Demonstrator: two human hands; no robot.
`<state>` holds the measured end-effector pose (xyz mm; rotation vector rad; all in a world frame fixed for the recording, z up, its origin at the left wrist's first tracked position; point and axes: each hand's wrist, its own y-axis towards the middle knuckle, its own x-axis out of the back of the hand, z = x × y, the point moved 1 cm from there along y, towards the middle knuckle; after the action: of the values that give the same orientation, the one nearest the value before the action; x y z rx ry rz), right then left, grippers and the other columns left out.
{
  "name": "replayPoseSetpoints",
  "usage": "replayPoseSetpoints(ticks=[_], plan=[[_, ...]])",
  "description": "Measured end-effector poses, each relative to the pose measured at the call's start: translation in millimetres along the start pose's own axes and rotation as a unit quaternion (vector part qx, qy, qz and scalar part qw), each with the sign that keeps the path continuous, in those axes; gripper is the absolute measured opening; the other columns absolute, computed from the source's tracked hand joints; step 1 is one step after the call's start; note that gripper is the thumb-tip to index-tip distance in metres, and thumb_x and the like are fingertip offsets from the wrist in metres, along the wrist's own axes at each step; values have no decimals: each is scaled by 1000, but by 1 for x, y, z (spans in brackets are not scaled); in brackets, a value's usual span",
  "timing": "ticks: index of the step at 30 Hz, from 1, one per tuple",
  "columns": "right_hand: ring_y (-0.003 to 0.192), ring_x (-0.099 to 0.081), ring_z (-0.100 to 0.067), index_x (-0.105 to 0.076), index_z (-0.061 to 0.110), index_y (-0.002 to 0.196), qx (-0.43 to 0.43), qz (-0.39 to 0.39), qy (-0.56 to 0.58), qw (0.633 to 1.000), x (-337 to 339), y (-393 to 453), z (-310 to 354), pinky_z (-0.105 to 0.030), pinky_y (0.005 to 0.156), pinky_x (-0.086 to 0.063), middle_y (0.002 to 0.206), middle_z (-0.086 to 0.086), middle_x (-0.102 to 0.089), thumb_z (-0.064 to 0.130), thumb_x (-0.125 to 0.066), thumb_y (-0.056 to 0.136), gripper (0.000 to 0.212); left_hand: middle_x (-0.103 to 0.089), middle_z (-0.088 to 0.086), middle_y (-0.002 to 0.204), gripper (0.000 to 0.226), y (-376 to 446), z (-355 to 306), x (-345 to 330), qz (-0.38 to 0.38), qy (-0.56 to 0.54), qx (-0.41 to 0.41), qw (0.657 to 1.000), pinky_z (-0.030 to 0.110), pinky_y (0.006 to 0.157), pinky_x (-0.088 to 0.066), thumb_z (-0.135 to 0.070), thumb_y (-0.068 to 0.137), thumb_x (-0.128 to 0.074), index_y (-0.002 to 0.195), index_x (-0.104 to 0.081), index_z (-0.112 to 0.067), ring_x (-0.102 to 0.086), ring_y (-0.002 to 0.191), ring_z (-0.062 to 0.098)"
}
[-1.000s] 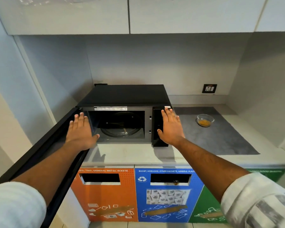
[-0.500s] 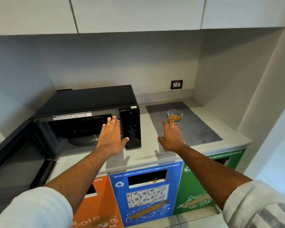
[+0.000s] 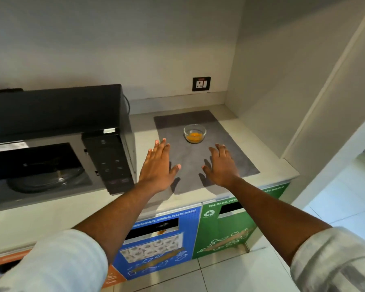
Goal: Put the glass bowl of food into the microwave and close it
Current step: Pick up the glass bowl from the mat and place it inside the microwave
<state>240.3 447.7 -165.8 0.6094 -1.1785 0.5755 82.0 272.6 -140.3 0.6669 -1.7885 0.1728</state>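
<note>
Countertop (image 3: 51, 216): glass bowl (image 3: 194, 134) before empty hands (image 3: 190, 167)

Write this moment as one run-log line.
left hand open | right hand open | glass bowl on mat, untouched | microwave open

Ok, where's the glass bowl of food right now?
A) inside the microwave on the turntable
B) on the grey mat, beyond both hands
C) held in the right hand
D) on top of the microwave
B: the glass bowl sits on the grey mat, just past the open left hand and right hand, neither touching it; the microwave cavity holds only its turntable.
</note>
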Motion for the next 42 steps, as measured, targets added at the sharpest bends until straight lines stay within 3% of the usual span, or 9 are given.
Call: replayPoseSetpoints(ticks=[12, 19, 24, 28, 32, 34, 37, 39, 42], plan=[[159, -16, -33, -20, 10, 162, 6, 4, 15, 1000, -41, 133, -74, -48, 129, -21, 172, -14, -20, 60, -51, 95, 89, -10, 6, 172, 80, 133, -4, -105, 18, -40, 48, 998, 40, 127, -5, -55, 98, -43, 161, -16, -13, -2, 159, 25], [159, -20, -30, -25, 8, 162, -11, 5, 119, 993, -76, 216, -89, -43, 128, -22, 171, -14, -24, 54, -45, 102, 78, -13, 7, 171, 87, 198, 2, -167, 11, -138, 105, 985, 44, 125, -13, -64, 94, -38, 160, -17, -13, -5, 159, 25], [151, -35, -35, -35, 1, 156, 3, -11, 183, 983, -98, 250, -99, -44, 125, -29, 162, -21, -37, 38, -42, 107, 61, -52, 9, 145, 65, 236, 1, -194, -26, -186, 124, 974, 46, 109, -44, -63, 96, -40, 142, -45, -17, -49, 134, 26], [135, -50, -32, -46, -1, 147, -17, -29, 261, 965, -115, 275, -96, -43, 118, -37, 147, -20, -52, 29, -39, 110, 48, -59, 12, 134, 49, 262, 2, -204, -58, -259, 155, 951, 40, 102, -48, -47, 103, -40, 132, -54, -10, -57, 123, 26], [96, -55, -26, -60, 10, 102, -95, -3, 456, 885, -129, 298, -85, -39, 92, -45, 100, -15, -58, 25, -37, 111, 30, -57, 12, 138, 41, 284, 2, -209, -89, -411, 267, 867, 31, 102, -42, -34, 107, -36, 136, -54, -10, -55, 123, 22], [113, -61, -38, -64, 4, 114, -148, -2, 578, 802, -133, 308, -81, -45, 104, -48, 116, -29, -64, 19, -40, 110, 29, -61, 11, 136, 40, 292, 3, -213, -92, -511, 309, 797, 41, 110, -46, -33, 106, -39, 136, -55, -13, -58, 123, 26], [122, -60, -38, -53, -16, 135, -195, 6, 713, 673, -139, 321, -79, -43, 109, -48, 128, -30, -61, 5, -44, 106, 37, -67, 11, 123, 34, 304, 2, -217, -100, -606, 321, 721, 37, 95, -55, -27, 102, -49, 128, -63, -11, -64, 112, 25], [117, -63, -31, -56, -14, 134, -210, 13, 729, 652, -140, 325, -78, -40, 110, -49, 124, -24, -64, 6, -46, 105, 37, -71, 10, 121, 31, 311, -1, -218, -99, -623, 315, 709, 30, 85, -55, -25, 99, -54, 124, -67, -11, -66, 111, 23], [123, -66, -32, -61, -7, 132, -202, 37, 715, 668, -145, 326, -75, -37, 114, -47, 131, -22, -68, 17, -42, 107, 39, -71, 11, 124, 27, 321, -4, -223, -112, -648, 316, 684, 33, 103, -50, -18, 98, -53, 118, -69, -10, -66, 119, 22]])
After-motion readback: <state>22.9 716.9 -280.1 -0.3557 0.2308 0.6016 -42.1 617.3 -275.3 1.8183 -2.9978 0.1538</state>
